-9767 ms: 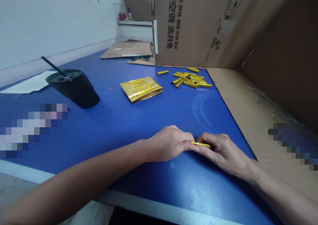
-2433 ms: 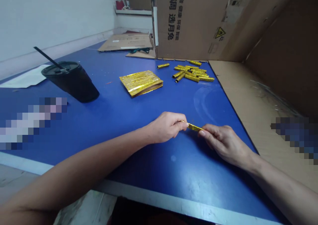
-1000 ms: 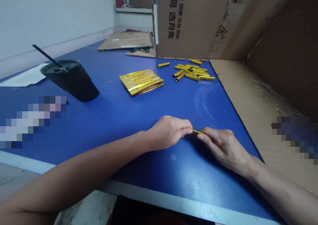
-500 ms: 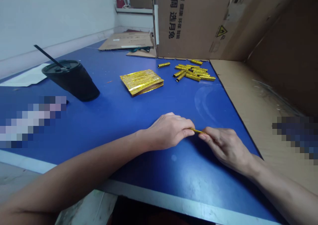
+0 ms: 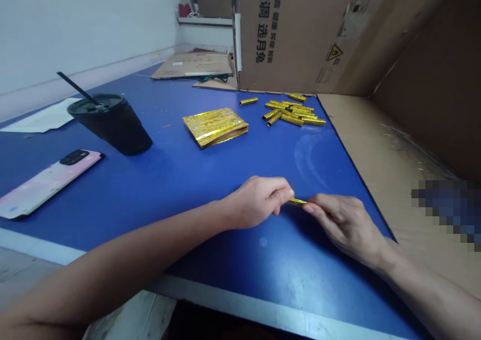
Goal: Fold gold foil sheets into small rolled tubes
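Note:
Between my two hands runs a thin rolled strip of gold foil paper (image 5: pixel 298 202), just above the blue tabletop. My left hand (image 5: pixel 259 200) is closed on its left end, thumb and fingers curled in. Its other end is pinched by my right hand (image 5: pixel 338 222), with the thumb along the near side. Most of the strip is hidden inside the fingers. Farther back lies a stack of flat gold foil sheets (image 5: pixel 216 127). Beyond it to the right is a loose pile of gold foil rolls (image 5: pixel 291 112), with a single roll (image 5: pixel 248 101) apart on its left.
A dark cup (image 5: pixel 114 124) with a straw stands at the left, beside a white sheet (image 5: pixel 41 117). A phone (image 5: pixel 52 182) lies near the left front edge. A large cardboard box (image 5: pixel 296 39) rises behind the table (image 5: pixel 233 260). Flat cardboard (image 5: pixel 193 64) lies at the back.
My left hand has turned, its fingers now curled further in around the strip. More of the strip's gold face shows between the hands. My right hand stays nearly in place.

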Demonstrator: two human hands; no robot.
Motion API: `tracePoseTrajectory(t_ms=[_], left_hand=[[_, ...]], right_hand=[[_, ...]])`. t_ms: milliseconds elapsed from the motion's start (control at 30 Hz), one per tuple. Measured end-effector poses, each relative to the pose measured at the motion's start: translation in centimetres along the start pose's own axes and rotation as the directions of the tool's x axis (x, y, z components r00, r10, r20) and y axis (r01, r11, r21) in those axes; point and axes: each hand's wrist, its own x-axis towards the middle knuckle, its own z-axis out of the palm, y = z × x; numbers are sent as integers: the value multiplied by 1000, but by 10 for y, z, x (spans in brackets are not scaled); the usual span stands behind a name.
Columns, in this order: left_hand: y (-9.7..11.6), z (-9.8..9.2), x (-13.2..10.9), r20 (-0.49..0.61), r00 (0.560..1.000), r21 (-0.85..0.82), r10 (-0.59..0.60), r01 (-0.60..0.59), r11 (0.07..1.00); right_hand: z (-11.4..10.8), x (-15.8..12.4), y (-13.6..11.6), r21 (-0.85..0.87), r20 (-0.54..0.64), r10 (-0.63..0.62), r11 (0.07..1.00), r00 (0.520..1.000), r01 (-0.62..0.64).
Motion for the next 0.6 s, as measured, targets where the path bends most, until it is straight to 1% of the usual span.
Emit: tracePoseTrajectory(t_ms=[67, 100, 167, 233, 300, 367, 400, 500, 600], left_hand=[[-3, -2, 3, 24, 992, -223, -126, 128, 966], [-5, -2, 5, 41, 987, -301, -158, 163, 940], [-8, -1, 7, 36, 982, -377, -186, 186, 908], [-8, 1, 7, -19, 983, -351, -183, 164, 922], [-7, 3, 5, -83, 985, -263, -151, 125, 957], [-5, 5, 2, -112, 988, -172, -109, 89, 981], [-5, 6, 1, -122, 988, -142, -94, 77, 987], [-5, 5, 0, -142, 986, -103, -84, 70, 992], [-6, 4, 1, -135, 985, -71, -107, 98, 993]], right_hand=[[1, -1, 3, -53, -32, -3, 999, 999, 1], [1, -2, 4, -65, -31, 5, 998, 999, -7], [1, -1, 4, -40, -7, 69, 997, 998, -69], [1, 0, 1, 43, 58, 182, 982, 982, -185], [1, 2, -1, 135, 153, 273, 946, 950, -294], [2, 3, -3, 205, 226, 303, 914, 926, -350], [3, 3, -2, 231, 240, 308, 903, 921, -362], [5, 1, 1, 275, 192, 327, 887, 925, -371], [6, 0, 3, 271, 137, 344, 889, 929, -369]])
